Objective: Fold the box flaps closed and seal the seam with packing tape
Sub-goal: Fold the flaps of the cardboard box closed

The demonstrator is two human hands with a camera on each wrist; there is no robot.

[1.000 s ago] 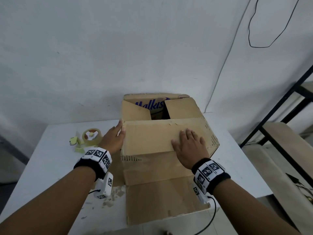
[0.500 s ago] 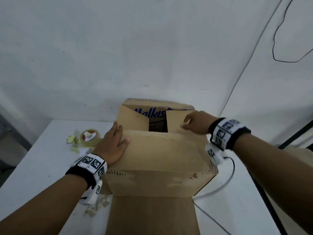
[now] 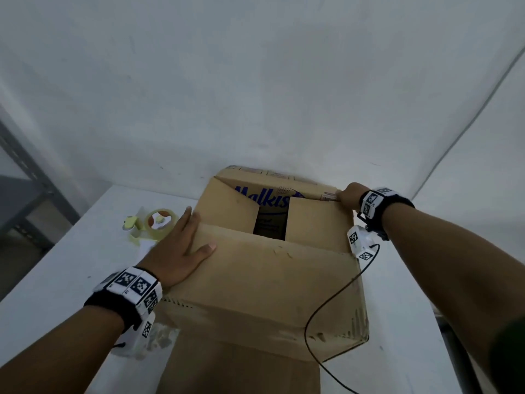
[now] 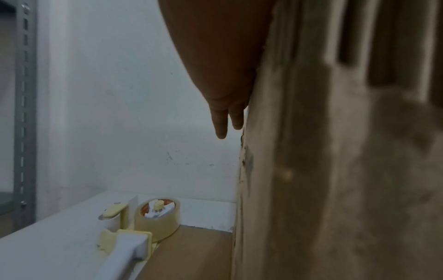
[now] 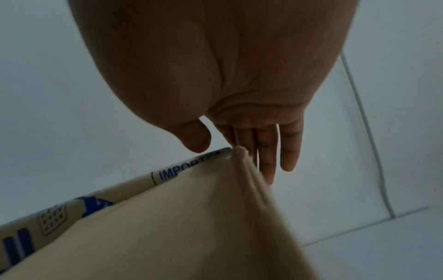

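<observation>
A brown cardboard box [image 3: 270, 280] stands on the white table [image 3: 71, 265]. Its near flap is folded down over the two side flaps, and a dark gap shows between them. The far flap [image 3: 264, 191], with blue print, still stands up. My left hand [image 3: 181, 245] lies flat along the box's left edge, fingers [image 4: 221, 121] straight and thumb on the near flap. My right hand [image 3: 348, 196] is at the far flap's right corner, fingers [image 5: 266, 151] straight behind it and thumb in front. A roll of clear tape in a yellow dispenser [image 3: 159, 224] lies left of the box.
The white wall rises just behind the box. A grey metal shelf frame [image 3: 25, 172] stands at the far left. My right wrist's black cable [image 3: 326, 308] drapes over the box's near right corner. A flat cardboard sheet [image 3: 241, 373] lies under the box at the table's front.
My right hand left the near flap and reached over to the far right corner of the box. My left hand stayed on the left edge. The view has leaned in closer.
</observation>
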